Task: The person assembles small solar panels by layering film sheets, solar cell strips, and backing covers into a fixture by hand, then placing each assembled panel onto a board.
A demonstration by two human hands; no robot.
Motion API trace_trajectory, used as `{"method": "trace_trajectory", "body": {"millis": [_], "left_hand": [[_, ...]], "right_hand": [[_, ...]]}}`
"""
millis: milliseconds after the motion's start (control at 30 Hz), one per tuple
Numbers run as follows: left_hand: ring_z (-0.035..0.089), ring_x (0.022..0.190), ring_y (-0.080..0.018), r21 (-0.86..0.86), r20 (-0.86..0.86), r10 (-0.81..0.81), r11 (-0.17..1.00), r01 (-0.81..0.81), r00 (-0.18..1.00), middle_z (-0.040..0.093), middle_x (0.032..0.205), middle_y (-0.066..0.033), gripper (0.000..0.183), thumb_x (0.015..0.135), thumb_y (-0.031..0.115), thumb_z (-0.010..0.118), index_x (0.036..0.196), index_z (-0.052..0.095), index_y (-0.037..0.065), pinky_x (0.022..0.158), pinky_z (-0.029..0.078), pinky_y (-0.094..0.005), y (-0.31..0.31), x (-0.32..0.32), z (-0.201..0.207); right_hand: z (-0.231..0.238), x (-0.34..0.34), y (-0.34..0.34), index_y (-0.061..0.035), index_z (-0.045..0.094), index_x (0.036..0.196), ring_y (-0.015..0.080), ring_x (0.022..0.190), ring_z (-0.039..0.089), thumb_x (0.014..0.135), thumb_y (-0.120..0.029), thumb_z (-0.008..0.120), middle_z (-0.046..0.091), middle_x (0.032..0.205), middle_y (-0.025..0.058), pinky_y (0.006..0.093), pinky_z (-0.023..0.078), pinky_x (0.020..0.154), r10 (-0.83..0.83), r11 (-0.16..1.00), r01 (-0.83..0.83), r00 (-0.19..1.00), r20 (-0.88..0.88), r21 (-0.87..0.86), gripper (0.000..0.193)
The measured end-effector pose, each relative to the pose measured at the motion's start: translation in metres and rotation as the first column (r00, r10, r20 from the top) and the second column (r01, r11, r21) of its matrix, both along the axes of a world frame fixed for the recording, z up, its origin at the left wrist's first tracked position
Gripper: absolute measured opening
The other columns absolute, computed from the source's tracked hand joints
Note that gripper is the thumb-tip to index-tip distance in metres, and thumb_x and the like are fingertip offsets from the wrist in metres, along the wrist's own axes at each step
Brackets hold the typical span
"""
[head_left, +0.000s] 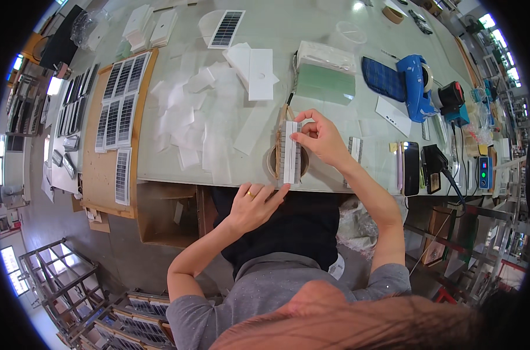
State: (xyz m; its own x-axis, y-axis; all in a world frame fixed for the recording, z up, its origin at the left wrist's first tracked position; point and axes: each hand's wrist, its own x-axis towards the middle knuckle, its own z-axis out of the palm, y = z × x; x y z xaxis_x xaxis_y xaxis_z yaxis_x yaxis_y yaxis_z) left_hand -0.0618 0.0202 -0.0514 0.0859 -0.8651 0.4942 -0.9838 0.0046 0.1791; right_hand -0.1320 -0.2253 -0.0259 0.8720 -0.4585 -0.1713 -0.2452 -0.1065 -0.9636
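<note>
A narrow strip panel [289,154] with grey segments along its edge and a white band down its middle lies lengthwise near the table's front edge. It rests over a brown tape roll [271,163], partly hidden beneath. My right hand [322,140] is closed at the strip's far end, thumb and forefinger pinched against its right side. At the near end, my left hand [254,205], with a ring on one finger, has its fingers apart and a fingertip touching the strip's corner. Another segmented strip [355,149] lies to the right, behind my right wrist.
Thin white sheets [183,116] are scattered left of the strip. A wooden board [96,175] carries several small solar panels [122,119]. Right of me are a blue tape dispenser [415,87], a black phone [411,169] and a soldering iron stand [434,160]. Green sheets [324,83] lie stacked ahead.
</note>
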Motion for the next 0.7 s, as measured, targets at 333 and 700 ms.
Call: {"method": "trace_trajectory", "body": {"millis": [333,700], "left_hand": [[0.049,0.081,-0.0152,0.006,0.023,-0.009,1.000,0.008,1.000,0.049,0.092,0.0008,0.043,0.083,0.024,0.070,0.126,0.063,0.020,0.078,0.042,-0.0332,0.0005,0.0002,-0.0002],[0.049,0.081,-0.0149,-0.011,0.051,-0.034,0.999,0.034,0.998,0.050,0.092,0.0003,0.045,0.082,0.024,0.071,0.125,0.063,0.018,0.076,0.042,-0.0323,-0.0028,0.0044,0.0038]], "right_hand": [[0.0039,-0.0017,0.0028,-0.0056,0.054,0.107,0.0014,0.058,0.041,0.085,-0.008,0.071,0.057,0.065,-0.0038,0.0207,0.031,0.053,-0.013,0.996,0.014,1.000,0.004,-0.092,0.028],[0.0050,-0.0015,0.0018,-0.0053,0.056,0.105,0.0021,0.054,0.037,0.083,-0.010,0.073,0.059,0.065,-0.0023,0.0213,0.029,0.051,-0.008,0.989,0.012,1.000,0.028,-0.146,0.029]]}}
